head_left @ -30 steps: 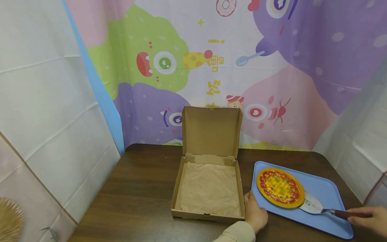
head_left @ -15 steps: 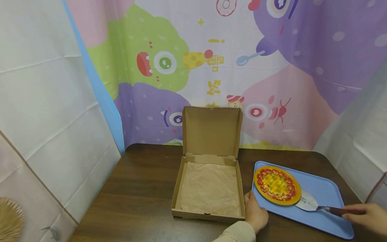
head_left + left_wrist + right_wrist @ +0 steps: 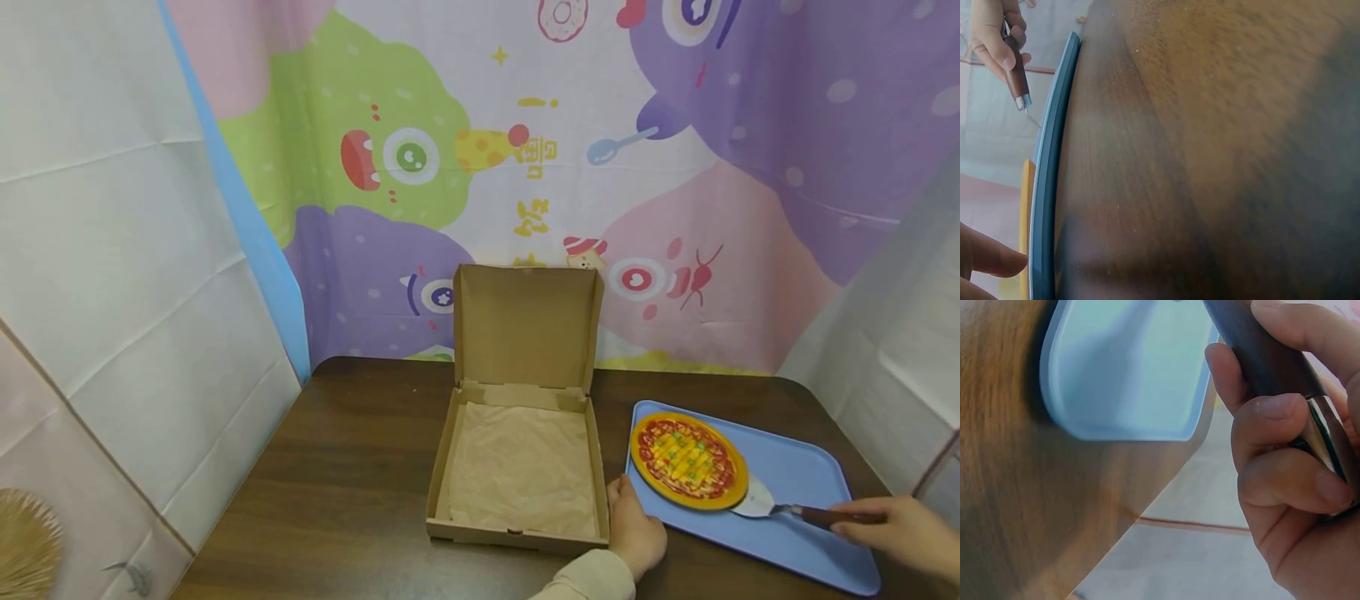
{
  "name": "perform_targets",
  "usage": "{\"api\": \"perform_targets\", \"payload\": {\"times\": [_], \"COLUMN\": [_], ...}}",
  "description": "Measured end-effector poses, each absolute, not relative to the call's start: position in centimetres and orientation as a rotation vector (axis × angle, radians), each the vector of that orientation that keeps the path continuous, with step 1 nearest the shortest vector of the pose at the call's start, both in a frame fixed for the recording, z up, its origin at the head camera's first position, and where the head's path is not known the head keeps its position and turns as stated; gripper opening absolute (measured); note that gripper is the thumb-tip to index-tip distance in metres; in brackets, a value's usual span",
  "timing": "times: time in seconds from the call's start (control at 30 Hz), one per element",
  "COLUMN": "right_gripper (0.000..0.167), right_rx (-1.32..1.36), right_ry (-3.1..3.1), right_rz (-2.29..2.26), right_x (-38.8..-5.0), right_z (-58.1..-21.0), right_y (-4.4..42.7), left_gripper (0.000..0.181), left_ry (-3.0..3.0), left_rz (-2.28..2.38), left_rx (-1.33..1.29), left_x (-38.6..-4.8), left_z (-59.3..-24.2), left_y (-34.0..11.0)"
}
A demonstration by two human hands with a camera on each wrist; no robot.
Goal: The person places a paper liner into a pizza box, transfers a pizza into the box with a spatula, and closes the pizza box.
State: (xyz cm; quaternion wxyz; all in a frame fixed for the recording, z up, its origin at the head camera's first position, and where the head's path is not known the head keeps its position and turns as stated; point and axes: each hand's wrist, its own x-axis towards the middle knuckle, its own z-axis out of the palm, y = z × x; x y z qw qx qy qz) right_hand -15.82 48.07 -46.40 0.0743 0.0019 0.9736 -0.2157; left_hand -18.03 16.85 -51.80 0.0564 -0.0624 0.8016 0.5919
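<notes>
Right hand (image 3: pixel 894 528) clasps the spatula (image 3: pixel 813 515), now pushed further under the pizza (image 3: pixel 688 461), which has shifted slightly left on the blue tray (image 3: pixel 802 471); left hand (image 3: pixel 639 537) touches the tray's left edge, gripping or not I can't tell.

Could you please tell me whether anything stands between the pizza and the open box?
Yes: the tray's left rim, a strip of table and the box's right wall lie between. The left hand is at the near end of that gap, beside the pizza. Nothing else visible is in the way.
</notes>
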Motion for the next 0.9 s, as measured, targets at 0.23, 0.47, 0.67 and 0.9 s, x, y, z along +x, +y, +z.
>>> {"api": "perform_targets", "payload": {"times": [0.23, 0.47, 0.67, 0.9], "right_gripper": [0.038, 0.038, 0.038, 0.039], "right_rx": [0.014, -0.015, -0.072, -0.081], "right_ry": [2.843, 2.834, 2.895, 2.901], "right_rz": [-0.635, -0.683, -0.688, -0.677], "right_x": [-16.7, -17.2, -17.4, -18.0], "right_z": [-45.9, -45.5, -45.5, -45.6], "right_y": [47.4, 47.1, 46.5, 45.6], "left_gripper": [0.067, 0.067, 0.068, 0.068], "left_ry": [2.444, 2.442, 2.442, 2.439], "left_rz": [1.805, 1.799, 1.801, 1.805], "left_rx": [-0.18, -0.182, -0.184, -0.179], "left_x": [-17.8, -17.9, -17.9, -18.0], "left_z": [-51.7, -51.8, -51.8, -51.9], "left_y": [16.8, 16.7, 16.7, 16.8]}}
